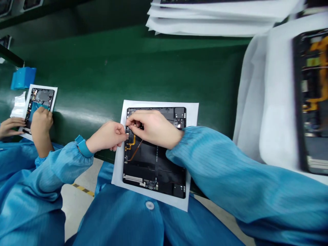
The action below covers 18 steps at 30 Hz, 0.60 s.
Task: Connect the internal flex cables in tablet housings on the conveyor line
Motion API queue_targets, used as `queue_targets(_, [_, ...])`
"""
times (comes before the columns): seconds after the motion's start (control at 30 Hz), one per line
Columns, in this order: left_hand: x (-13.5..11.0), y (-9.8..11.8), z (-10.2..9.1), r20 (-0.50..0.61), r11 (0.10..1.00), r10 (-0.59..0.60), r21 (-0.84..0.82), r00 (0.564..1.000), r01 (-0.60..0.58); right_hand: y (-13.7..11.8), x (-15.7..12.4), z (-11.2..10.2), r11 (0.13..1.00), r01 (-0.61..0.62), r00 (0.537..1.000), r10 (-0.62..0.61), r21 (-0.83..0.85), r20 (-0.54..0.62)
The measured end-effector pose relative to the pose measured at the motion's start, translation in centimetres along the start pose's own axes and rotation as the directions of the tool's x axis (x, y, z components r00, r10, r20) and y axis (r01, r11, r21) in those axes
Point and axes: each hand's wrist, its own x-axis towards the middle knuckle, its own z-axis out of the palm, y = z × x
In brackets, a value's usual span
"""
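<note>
An opened black tablet [153, 164] lies on a white foam sheet [192, 109] at the near edge of the green belt. An orange flex cable [130, 146] runs along its left side. My left hand [107, 136] is closed in a pinch at the tablet's left edge, beside the cable's top end. My right hand [153, 128] reaches over the tablet's upper left, fingers curled and pinched on a small part near the same spot. What the fingertips hold is too small to name. Both arms wear blue sleeves.
A co-worker's hands [41, 121] press on another opened tablet [38, 102] at the far left. A blue block [23, 77] lies behind it. Stacked white foam sheets [217, 17] sit at the top, and one more opened tablet [312, 102] on foam at the right.
</note>
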Motion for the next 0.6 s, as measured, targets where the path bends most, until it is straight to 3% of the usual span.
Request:
queue_targets(0.27, [0.01,0.23,0.31,-0.044,0.998,-0.009,0.059,0.999,0.011,0.06,0.01,0.03,1.0,0.019,0.999,-0.019,0.017,-0.03])
queue_targets(0.6, [0.83,-0.02,0.17,-0.165,0.995,0.095,0.051,0.982,-0.088,0.22,0.17,0.18,0.999,0.029,0.998,-0.028,0.019,-0.052])
